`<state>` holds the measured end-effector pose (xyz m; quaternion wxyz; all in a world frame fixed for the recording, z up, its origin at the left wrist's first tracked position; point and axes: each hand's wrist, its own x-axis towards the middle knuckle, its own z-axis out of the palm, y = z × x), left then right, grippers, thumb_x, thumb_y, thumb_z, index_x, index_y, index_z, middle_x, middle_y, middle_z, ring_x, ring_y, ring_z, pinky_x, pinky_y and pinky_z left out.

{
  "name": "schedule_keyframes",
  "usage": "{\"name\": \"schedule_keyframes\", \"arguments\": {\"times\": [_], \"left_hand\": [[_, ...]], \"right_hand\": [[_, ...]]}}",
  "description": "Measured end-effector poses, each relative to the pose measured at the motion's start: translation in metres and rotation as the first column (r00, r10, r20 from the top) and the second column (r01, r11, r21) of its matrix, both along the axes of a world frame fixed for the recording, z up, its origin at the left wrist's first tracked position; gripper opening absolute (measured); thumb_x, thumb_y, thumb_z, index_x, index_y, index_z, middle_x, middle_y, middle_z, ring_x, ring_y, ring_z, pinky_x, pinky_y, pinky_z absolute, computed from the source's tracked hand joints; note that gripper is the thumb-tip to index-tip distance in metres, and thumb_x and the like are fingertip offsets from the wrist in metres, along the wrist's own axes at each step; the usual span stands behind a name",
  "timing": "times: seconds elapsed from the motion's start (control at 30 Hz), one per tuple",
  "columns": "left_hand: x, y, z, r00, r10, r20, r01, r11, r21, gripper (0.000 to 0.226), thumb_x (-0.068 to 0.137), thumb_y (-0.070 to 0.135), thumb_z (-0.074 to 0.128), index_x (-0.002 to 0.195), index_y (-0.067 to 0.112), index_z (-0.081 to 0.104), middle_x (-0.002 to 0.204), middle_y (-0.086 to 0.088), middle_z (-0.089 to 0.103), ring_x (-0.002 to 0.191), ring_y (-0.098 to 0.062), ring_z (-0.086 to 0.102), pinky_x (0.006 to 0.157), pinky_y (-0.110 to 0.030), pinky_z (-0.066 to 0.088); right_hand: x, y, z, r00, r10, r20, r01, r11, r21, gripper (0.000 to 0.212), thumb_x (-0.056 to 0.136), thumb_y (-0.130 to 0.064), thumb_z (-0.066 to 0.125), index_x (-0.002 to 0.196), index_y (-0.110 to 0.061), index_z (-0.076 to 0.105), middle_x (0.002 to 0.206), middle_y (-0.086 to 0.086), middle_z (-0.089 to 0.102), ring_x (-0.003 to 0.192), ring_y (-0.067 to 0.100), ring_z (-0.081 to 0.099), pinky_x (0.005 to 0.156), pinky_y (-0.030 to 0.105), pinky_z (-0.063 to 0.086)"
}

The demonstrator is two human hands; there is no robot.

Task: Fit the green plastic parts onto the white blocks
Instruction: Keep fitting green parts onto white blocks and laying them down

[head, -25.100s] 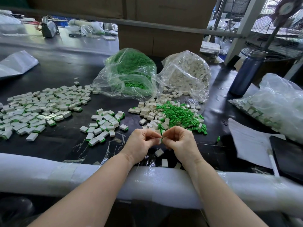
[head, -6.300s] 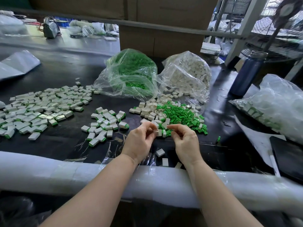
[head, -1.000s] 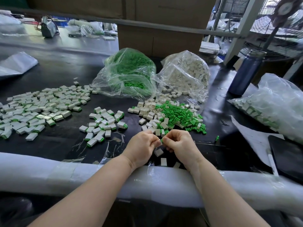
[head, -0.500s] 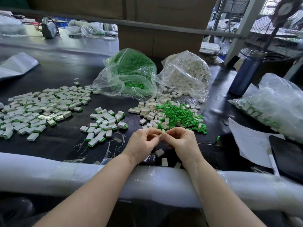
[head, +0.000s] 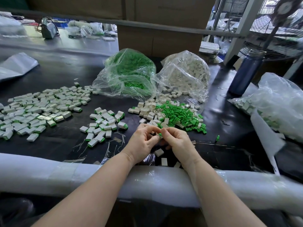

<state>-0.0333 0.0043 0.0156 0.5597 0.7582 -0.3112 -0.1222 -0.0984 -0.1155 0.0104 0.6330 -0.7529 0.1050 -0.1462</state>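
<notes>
I have my left hand (head: 142,141) pinching a white block (head: 157,136) and my right hand (head: 177,139) pinching a green plastic part (head: 160,134) against it just before the loose pile (head: 177,115), mid-fit; next, I judge, a squeeze home.

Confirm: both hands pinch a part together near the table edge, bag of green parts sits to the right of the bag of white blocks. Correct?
Not quite. In the head view the bag of green parts sits to the left of the bag of white blocks, not the right. The rest holds: the left hand and right hand pinch a part together near the table edge.
</notes>
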Motion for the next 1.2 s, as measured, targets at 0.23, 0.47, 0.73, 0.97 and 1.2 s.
{"name": "schedule_keyframes", "arguments": {"times": [0.23, 0.47, 0.73, 0.97, 1.2], "left_hand": [[-0.0028, -0.0003, 0.0021, 0.999, -0.040, 0.032, 0.039, 0.998, 0.044, 0.018, 0.087, -0.003, 0.054, 0.099, 0.006, 0.064, 0.109, -0.009, 0.041, 0.075, -0.017, 0.043, 0.074, -0.011, 0.040], [-0.0031, 0.0005, 0.0023, 0.997, -0.060, 0.038, 0.058, 0.997, 0.051, 0.020, 0.085, -0.006, 0.053, 0.097, 0.006, 0.064, 0.108, -0.007, 0.041, 0.070, -0.012, 0.044, 0.072, -0.007, 0.040], [-0.0024, -0.0005, 0.0002, 0.994, -0.107, 0.024, 0.106, 0.994, 0.032, 0.020, 0.083, -0.008, 0.051, 0.090, 0.009, 0.059, 0.105, -0.008, 0.041, 0.071, -0.012, 0.044, 0.072, -0.010, 0.042], [-0.0006, -0.0017, -0.0041, 0.989, -0.137, 0.054, 0.133, 0.989, 0.061, 0.020, 0.083, -0.006, 0.052, 0.086, 0.013, 0.055, 0.101, -0.003, 0.040, 0.071, -0.006, 0.042, 0.071, -0.005, 0.039], [-0.0001, -0.0015, -0.0037, 0.987, -0.142, 0.080, 0.136, 0.988, 0.077, 0.019, 0.084, -0.006, 0.051, 0.086, 0.014, 0.054, 0.105, -0.009, 0.041, 0.074, -0.009, 0.043, 0.073, -0.005, 0.038]], "right_hand": [[-0.0012, -0.0013, 0.0024, 0.997, 0.078, -0.019, -0.078, 0.997, 0.003, 0.025, 0.092, -0.020, 0.055, 0.070, -0.023, 0.068, 0.054, -0.009, 0.062, 0.053, -0.001, 0.054, 0.053, 0.012, 0.041], [-0.0001, -0.0015, 0.0006, 0.996, 0.091, 0.010, -0.092, 0.993, 0.069, 0.024, 0.091, -0.012, 0.058, 0.071, -0.021, 0.070, 0.053, -0.009, 0.061, 0.051, -0.001, 0.052, 0.050, 0.011, 0.040], [-0.0003, -0.0035, -0.0009, 0.995, 0.095, 0.016, -0.097, 0.986, 0.134, 0.019, 0.088, -0.007, 0.059, 0.073, -0.009, 0.071, 0.053, -0.006, 0.060, 0.048, 0.001, 0.050, 0.049, 0.012, 0.041], [-0.0009, -0.0051, -0.0012, 0.997, 0.077, 0.008, -0.078, 0.992, 0.103, 0.017, 0.087, -0.006, 0.061, 0.074, -0.005, 0.072, 0.055, -0.001, 0.059, 0.048, 0.003, 0.045, 0.049, 0.013, 0.037], [-0.0018, -0.0052, -0.0021, 0.994, 0.107, 0.027, -0.109, 0.985, 0.131, 0.016, 0.089, -0.004, 0.057, 0.078, -0.002, 0.069, 0.049, -0.008, 0.060, 0.046, -0.001, 0.052, 0.048, 0.010, 0.040]]}}
